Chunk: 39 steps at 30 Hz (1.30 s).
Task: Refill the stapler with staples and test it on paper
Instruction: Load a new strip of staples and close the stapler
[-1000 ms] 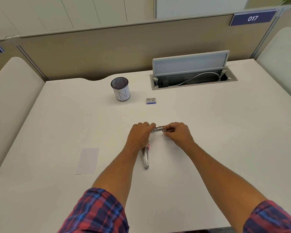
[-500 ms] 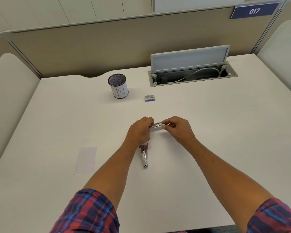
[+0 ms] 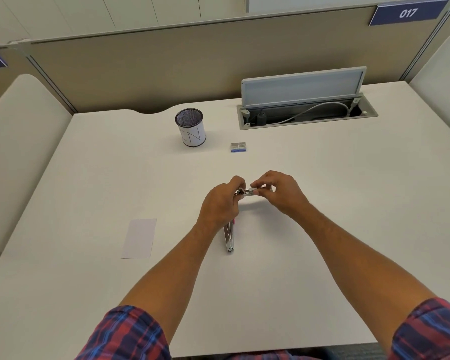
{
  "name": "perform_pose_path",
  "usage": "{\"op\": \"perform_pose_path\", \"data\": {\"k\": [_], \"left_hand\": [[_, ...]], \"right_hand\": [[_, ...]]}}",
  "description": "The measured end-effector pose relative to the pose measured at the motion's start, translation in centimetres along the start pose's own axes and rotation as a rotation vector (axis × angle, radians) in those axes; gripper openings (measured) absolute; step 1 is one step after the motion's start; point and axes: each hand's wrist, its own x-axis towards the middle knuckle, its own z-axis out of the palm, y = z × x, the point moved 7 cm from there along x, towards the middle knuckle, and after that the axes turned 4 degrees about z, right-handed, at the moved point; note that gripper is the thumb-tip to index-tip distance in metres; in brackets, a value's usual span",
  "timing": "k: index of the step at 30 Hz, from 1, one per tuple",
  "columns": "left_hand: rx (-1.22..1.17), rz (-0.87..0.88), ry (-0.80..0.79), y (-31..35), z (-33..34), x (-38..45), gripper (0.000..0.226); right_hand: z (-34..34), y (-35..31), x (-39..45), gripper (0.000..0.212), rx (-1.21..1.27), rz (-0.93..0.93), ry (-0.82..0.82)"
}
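An opened metal stapler (image 3: 229,237) with a pink part lies mid-desk, one arm pointing toward me. My left hand (image 3: 220,203) grips its far end, hiding the hinge. My right hand (image 3: 278,193) pinches a small silvery piece (image 3: 250,191), a strip of staples or the stapler's channel, level between both hands; which one I cannot tell. A small staple box (image 3: 238,147) sits farther back. A slip of white paper (image 3: 140,238) lies to the left.
A mesh pen cup (image 3: 190,127) with a white label stands behind the hands. An open cable hatch (image 3: 307,110) with a raised lid and a white cable is at the back right. Partition walls bound the white desk (image 3: 348,203).
Both hands have lifted slightly and the right fingers have shifted along the silvery piece. The camera view has tilted a little; the stapler arm stays on the desk.
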Motion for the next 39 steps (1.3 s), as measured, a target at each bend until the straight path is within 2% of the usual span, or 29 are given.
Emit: {"op": "perform_pose_path", "data": {"k": [6,13,16,24,32,34,37,39], "left_hand": [[0.072,0.075,0.015,0.6,-0.3,-0.6,0.026],[0.07,0.09,0.026,1.2,-0.2,-0.7,0.029],[0.073,0.09,0.03,1.5,-0.5,-0.7,0.023],[0.067,0.083,0.018,1.5,-0.5,-0.7,0.025],[0.068,0.059,0.034,1.3,-1.0,-0.9,0.025],[0.073,0.037,0.046,0.9,-1.2,-0.9,0.024],[0.061,0.02,0.068,0.6,-1.5,-0.9,0.03],[0.029,0.011,0.078,0.4,-1.6,-0.9,0.032]], "right_hand": [[0.5,-0.2,-0.4,0.016,-0.04,-0.018,-0.059],[0.5,-0.1,-0.8,0.015,-0.02,-0.018,-0.048],[0.5,0.0,-0.8,0.016,-0.03,-0.026,-0.04],[0.1,-0.3,-1.5,0.022,-0.152,-0.135,0.04],[0.2,-0.4,-1.7,0.023,-0.3,-0.163,-0.031],[-0.7,0.3,-1.9,0.02,-0.307,-0.149,0.021],[-2.9,2.8,-2.4,0.015,-0.223,0.009,0.239],[-3.3,4.5,-2.7,0.026,-0.144,0.135,0.279]]}}
